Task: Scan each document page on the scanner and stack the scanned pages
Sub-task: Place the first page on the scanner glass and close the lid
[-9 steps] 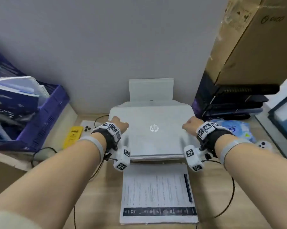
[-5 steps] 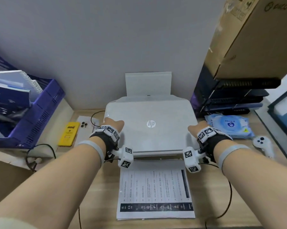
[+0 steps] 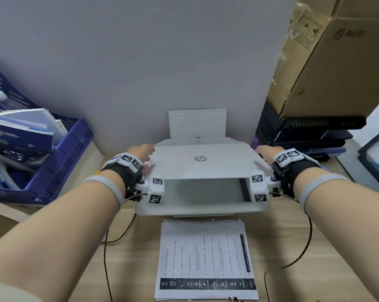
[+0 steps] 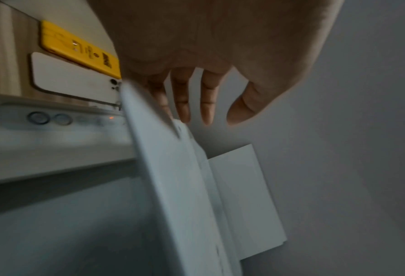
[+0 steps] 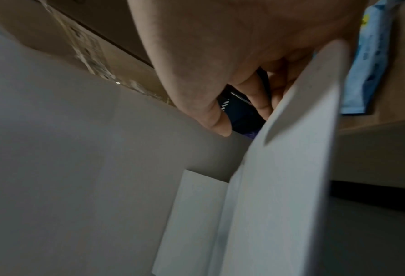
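Observation:
A white HP scanner (image 3: 201,209) sits at the back of the wooden desk. Its lid (image 3: 200,164) is tilted up at the front, and under it a sheet with a dark strip (image 3: 244,189) lies on the glass. My left hand (image 3: 147,155) grips the lid's left edge and my right hand (image 3: 263,152) grips its right edge. In the left wrist view the fingers (image 4: 185,104) reach behind the slanted lid (image 4: 173,177). The right wrist view has the fingers (image 5: 258,97) curled behind the lid (image 5: 291,168), thumb on the near side. A stack of printed pages (image 3: 206,258) lies in front of the scanner.
A blue crate (image 3: 59,171) of books stands left, a cardboard box (image 3: 336,62) on black trays (image 3: 310,136) right. A yellow phone (image 4: 76,48) and a white phone (image 4: 74,80) lie left of the scanner, a blue wipes pack (image 5: 367,65) right. Cables cross the desk.
Both hands slid from the top of the shut lid to its side edges and raised its front, uncovering the glass and the sheet on it.

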{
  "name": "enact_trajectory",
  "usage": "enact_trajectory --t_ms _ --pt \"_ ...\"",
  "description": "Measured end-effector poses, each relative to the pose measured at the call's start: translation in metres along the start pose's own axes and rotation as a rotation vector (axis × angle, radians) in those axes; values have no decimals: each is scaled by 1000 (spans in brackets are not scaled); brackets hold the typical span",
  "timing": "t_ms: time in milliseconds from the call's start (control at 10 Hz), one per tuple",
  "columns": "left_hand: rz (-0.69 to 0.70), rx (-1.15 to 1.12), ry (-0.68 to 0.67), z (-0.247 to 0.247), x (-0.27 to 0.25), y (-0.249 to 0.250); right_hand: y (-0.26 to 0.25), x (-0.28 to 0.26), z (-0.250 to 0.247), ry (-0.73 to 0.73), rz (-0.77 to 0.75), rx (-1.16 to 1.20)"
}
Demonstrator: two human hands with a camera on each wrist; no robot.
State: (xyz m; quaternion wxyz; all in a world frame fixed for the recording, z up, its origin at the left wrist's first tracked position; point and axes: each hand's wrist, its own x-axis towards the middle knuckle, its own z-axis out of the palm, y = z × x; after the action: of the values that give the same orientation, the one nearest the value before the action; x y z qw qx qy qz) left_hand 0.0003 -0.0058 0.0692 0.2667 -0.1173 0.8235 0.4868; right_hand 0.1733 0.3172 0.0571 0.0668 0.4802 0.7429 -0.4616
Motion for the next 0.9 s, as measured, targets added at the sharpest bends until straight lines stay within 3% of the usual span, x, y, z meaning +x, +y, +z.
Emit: enact_trajectory --t_ms 200,300,500,700,900 --pt "99 -333 -7 -21 0 45 -48 -12 -36 162 -60 462" --pt "151 -490 14 -19 4 59 -64 -19 -36 176 -94 729" --pt "250 -505 -55 7 28 71 -62 -19 -11 81 -98 704" --pt "295 -222 -24 22 53 71 -35 -3 14 26 -71 531" --pt "289 -207 -65 36 52 48 -13 -6 21 -88 -108 396"
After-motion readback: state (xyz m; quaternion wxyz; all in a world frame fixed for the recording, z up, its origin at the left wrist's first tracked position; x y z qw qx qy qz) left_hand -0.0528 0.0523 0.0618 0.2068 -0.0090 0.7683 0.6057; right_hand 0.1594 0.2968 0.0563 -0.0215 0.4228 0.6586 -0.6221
